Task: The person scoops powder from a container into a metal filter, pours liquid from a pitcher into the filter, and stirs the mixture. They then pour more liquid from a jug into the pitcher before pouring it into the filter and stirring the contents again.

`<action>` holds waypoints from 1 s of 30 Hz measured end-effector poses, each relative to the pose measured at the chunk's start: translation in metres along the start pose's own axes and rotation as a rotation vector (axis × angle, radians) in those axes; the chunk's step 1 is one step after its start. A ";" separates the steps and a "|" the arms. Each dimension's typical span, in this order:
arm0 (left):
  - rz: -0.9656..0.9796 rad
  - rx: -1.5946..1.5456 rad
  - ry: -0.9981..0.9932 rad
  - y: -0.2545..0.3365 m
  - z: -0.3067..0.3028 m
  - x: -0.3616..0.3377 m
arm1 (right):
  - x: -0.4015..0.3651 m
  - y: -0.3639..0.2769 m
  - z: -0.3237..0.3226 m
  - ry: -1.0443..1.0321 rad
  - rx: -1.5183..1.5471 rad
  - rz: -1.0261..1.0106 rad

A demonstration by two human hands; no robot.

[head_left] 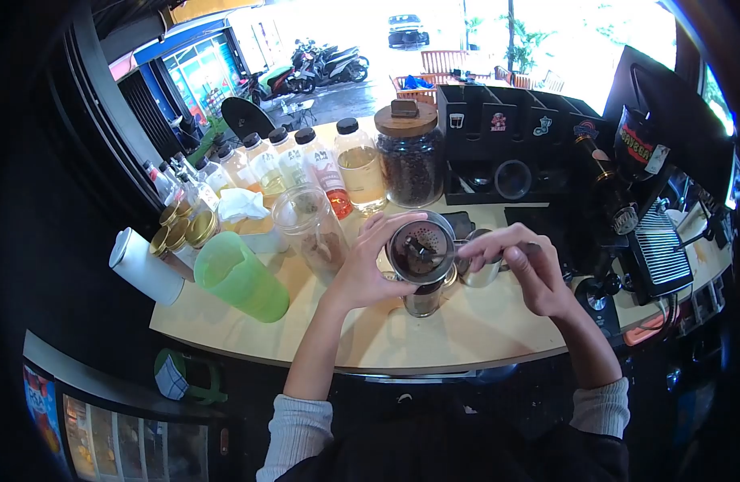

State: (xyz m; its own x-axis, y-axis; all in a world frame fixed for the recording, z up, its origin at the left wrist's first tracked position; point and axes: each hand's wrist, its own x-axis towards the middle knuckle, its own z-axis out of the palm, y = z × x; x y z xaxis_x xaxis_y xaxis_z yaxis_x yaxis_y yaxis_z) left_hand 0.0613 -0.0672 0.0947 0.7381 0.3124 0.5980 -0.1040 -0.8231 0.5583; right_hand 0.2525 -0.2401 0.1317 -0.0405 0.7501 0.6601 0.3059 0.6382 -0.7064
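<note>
My left hand (374,265) is curled around a round metal strainer cup (428,231) with small holes in its inner wall and dark matter at the bottom. The thin metal spoon (442,256) reaches into that cup, its handle pinched in the fingers of my right hand (523,261). Below the strainer cup, a small clear glass (423,304) stands on the counter, partly hidden by it. Close beside my right fingers is a metal cup (479,275). Left of my left hand is a tall clear plastic container (315,233) with some brown matter inside.
A green pitcher (241,277) and a white canister (145,265) stand on the wooden counter (322,341) at the left. Bottles (265,165) and a wooden-lidded jar of dark beans (412,165) line the back. A black organizer (515,132) and an espresso machine (667,249) occupy the right.
</note>
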 end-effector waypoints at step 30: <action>0.013 0.079 -0.031 0.012 -0.002 -0.001 | 0.008 -0.003 -0.002 -0.010 0.023 0.124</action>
State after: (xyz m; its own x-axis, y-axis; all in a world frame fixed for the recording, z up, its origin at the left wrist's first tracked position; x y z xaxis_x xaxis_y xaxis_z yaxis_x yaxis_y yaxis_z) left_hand 0.0579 -0.0764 0.1015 0.7573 0.2875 0.5864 -0.0621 -0.8621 0.5029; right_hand 0.2534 -0.2362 0.1396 -0.0133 0.8251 0.5649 0.2874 0.5442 -0.7882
